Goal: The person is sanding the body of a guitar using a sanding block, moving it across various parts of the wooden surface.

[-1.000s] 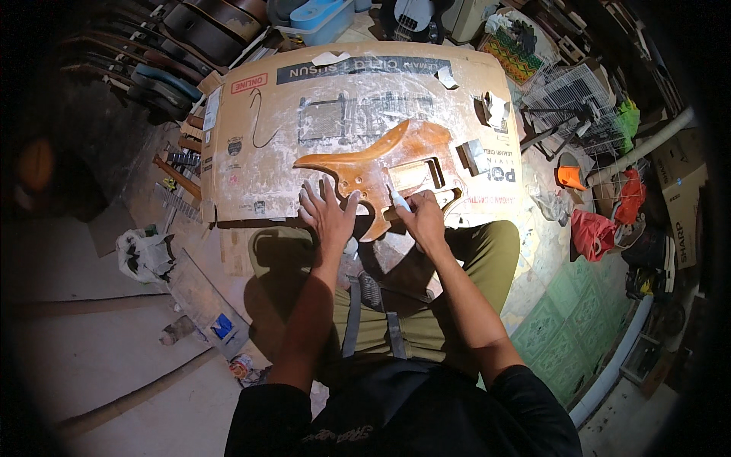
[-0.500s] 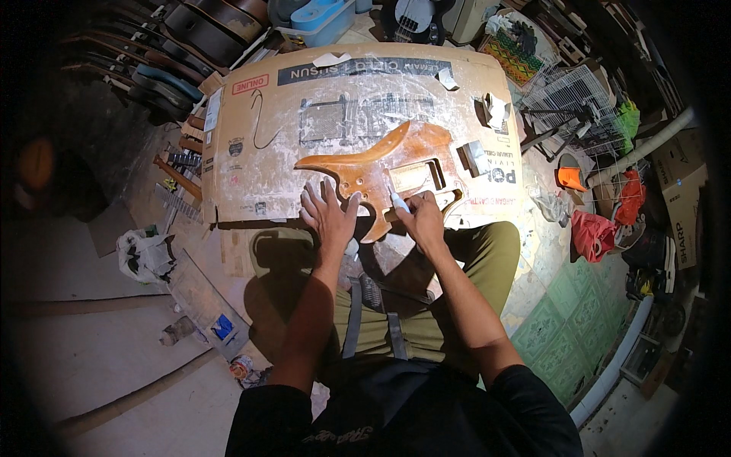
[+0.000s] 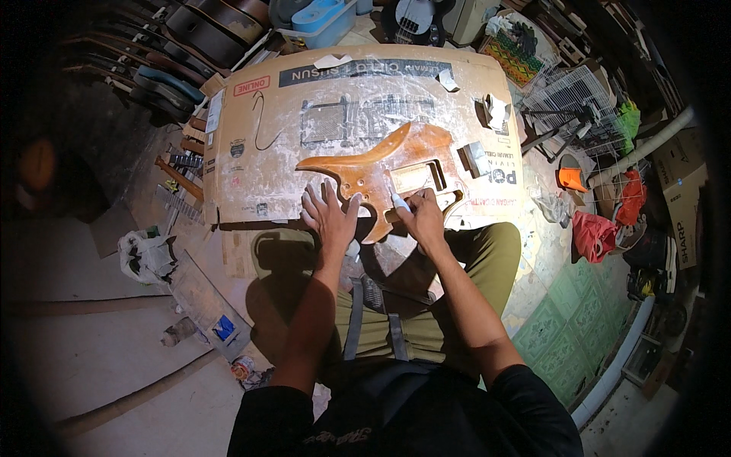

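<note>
A glossy brown guitar body (image 3: 367, 169) with a long pointed horn lies flat on a large cardboard sheet (image 3: 251, 174). Its rectangular cavities face up, near the right side. My left hand (image 3: 333, 217) has its fingers spread; it is at the lower left edge of the body, with the thumb close to the cutaway. In the fingers of my right hand (image 3: 424, 218) is a small white bottle (image 3: 400, 204), its narrow tip pointing at the wood beside the cavity. Most of the bottle is covered by the fingers.
A grey block (image 3: 477, 159) rests right of the guitar body. Torn paper scraps (image 3: 448, 81) and a bent wire (image 3: 263, 126) lie on the cardboard. Guitar bodies (image 3: 217, 34) are stacked at the far left. A wire basket (image 3: 571, 95) and a red bag (image 3: 594, 234) stand right.
Hardly anything differs. Both hands keep their places at the guitar body, and the view has shifted very slightly.
</note>
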The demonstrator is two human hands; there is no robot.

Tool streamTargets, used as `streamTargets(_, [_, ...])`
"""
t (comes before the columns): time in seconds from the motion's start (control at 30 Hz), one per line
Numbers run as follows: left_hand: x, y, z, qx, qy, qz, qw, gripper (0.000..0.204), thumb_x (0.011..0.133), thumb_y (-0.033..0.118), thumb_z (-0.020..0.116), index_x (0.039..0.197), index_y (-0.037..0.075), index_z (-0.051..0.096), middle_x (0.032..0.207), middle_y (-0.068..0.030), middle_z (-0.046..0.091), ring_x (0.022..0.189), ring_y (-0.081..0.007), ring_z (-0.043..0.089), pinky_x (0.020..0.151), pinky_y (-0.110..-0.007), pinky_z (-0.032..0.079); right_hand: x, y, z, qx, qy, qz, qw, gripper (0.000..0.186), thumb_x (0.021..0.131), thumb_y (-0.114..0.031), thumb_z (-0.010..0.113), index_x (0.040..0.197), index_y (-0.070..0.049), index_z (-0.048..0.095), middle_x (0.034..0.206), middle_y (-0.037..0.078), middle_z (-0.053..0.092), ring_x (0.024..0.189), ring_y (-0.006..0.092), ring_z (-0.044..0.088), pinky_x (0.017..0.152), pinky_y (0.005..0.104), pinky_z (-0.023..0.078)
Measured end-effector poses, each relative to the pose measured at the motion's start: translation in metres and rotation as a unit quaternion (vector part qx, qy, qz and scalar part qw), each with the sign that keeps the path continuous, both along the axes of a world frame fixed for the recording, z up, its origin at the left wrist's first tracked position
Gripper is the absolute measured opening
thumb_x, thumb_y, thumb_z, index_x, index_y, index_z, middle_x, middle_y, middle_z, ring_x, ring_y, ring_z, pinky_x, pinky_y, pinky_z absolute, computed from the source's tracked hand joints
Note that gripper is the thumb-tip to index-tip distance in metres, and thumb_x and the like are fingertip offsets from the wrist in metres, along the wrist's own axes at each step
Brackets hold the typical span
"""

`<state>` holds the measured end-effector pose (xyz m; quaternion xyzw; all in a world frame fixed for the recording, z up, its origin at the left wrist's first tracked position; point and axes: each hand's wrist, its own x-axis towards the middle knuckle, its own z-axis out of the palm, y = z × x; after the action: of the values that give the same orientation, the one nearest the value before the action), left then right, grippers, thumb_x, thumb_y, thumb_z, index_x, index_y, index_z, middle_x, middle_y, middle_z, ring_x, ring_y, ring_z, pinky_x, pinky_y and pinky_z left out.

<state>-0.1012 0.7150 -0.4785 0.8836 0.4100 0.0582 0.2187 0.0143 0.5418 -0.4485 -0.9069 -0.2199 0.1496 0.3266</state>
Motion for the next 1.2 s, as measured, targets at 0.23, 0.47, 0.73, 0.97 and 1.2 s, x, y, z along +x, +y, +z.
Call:
streamTargets(0.23, [0.000,0.000,-0.002,0.004,-0.011,0.003,1.000,0.084,0.092,0.056,0.060,0.153,0.005,0.033,0.159,-0.0302,0.017,0.148,-0.0459,0.014,0.116,-0.063,0.010,-0.001,-0.005,-0.002,0.016,-0.014,-0.016,1.000,0.031,0.078,-0.028,0.076,0.087,0.000,0.070,0.095,0.019,0.055,0.082,0.0385,0.061,0.073,0.0478,0.051])
streamTargets(0.47, [-0.004,-0.007,0.024,-0.017,-0.171,-0.025,0.985,0.063,0.084,0.041,0.074,0.135,0.008,0.058,0.143,-0.0191,0.049,0.140,-0.0386,0.035,0.115,-0.059,0.017,-0.027,-0.027,0.003,0.164,0.010,-0.073,0.984,0.020,0.083,-0.016,0.077,0.091,0.001,0.069,0.086,0.010,0.054,0.078,0.0193,0.053,0.069,0.0318,0.045])
streamTargets(0.73, [-0.048,-0.060,0.057,-0.307,-0.259,-0.158,0.902,0.036,0.082,0.025,0.079,0.108,0.001,0.071,0.106,-0.0154,0.070,0.102,-0.0272,0.066,0.091,-0.037,0.050,-0.079,-0.047,0.021,0.250,0.073,-0.032,0.965,0.022,0.081,-0.011,0.077,0.099,-0.001,0.072,0.095,0.011,0.058,0.093,0.0224,0.058,0.080,0.0319,0.048])
streamTargets(0.97, [-0.083,-0.064,0.053,-0.338,-0.286,-0.175,0.880,0.029,0.083,0.021,0.079,0.102,0.000,0.072,0.099,-0.0110,0.069,0.095,-0.0198,0.065,0.088,-0.034,0.050,-0.094,-0.051,0.035,0.212,0.055,0.048,0.974,0.028,0.074,-0.011,0.080,0.099,-0.001,0.073,0.094,0.015,0.062,0.092,0.0301,0.061,0.083,0.0376,0.048])
streamTargets(1.2, [-0.108,-0.048,0.078,-0.265,-0.363,-0.166,0.878,0.047,0.071,0.033,0.084,0.097,-0.003,0.069,0.097,-0.0191,0.066,0.096,-0.0318,0.064,0.085,-0.041,0.049,-0.107,-0.031,0.052,0.315,0.006,0.170,0.934,0.022,0.074,0.002,0.074,0.095,0.005,0.068,0.104,0.012,0.055,0.099,0.0268,0.055,0.089,0.0367,0.045])
